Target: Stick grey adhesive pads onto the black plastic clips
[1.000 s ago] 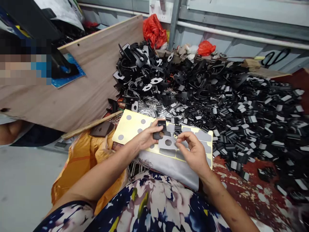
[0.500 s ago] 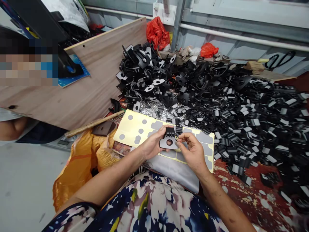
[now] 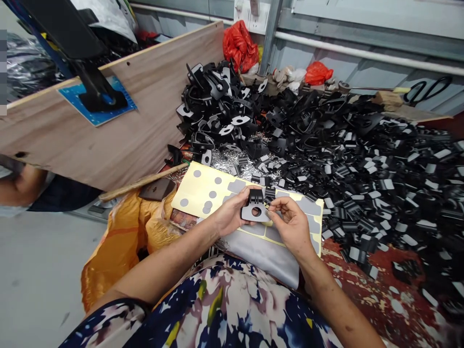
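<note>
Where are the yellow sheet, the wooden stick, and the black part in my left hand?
Yellow sheet (image 3: 197, 190): head view, bare left area.
Wooden stick (image 3: 145, 181): head view, mid-shaft.
Black part (image 3: 255, 196): head view, ribbed upper section.

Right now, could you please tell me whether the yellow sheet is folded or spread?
Spread: the yellow sheet lies open, grey dots showing at one end, larger grey shapes at the other.

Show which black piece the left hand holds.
The black piece with the round-holed grey face, held over the yellow sheet; those in the pile lie loose.
</note>
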Action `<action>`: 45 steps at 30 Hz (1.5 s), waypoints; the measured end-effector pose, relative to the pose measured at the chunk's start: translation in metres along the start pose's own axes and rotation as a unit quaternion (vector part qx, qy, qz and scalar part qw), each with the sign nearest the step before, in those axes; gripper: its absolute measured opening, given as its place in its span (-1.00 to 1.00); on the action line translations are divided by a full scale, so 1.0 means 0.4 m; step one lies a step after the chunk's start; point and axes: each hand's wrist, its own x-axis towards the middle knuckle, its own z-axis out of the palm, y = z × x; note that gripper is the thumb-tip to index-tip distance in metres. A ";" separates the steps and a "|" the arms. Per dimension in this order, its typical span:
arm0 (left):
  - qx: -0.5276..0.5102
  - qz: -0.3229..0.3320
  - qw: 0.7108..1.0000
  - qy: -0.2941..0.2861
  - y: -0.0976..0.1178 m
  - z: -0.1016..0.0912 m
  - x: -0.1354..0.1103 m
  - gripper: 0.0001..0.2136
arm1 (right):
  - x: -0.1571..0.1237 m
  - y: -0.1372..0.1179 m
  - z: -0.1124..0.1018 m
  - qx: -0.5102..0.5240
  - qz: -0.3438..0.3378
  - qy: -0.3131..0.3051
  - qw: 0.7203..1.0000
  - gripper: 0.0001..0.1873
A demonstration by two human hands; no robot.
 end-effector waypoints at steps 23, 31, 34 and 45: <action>0.268 0.184 0.934 0.145 -0.075 0.003 0.016 -0.60 | -0.037 -0.011 0.038 -0.301 -0.163 0.007 0.940 -0.57; 0.289 0.119 0.950 0.032 -0.033 0.003 -0.032 -0.60 | -0.006 -0.020 -0.013 -0.102 -0.001 -0.172 0.980 -0.56; 0.313 -0.033 0.949 -0.005 0.050 0.007 -0.036 -0.62 | 0.051 -0.033 -0.041 -0.171 0.025 -0.269 0.948 -0.73; 0.201 0.284 0.926 0.146 0.422 0.022 0.058 -0.49 | 0.503 -0.061 0.060 -0.526 -0.290 -0.172 0.780 -0.44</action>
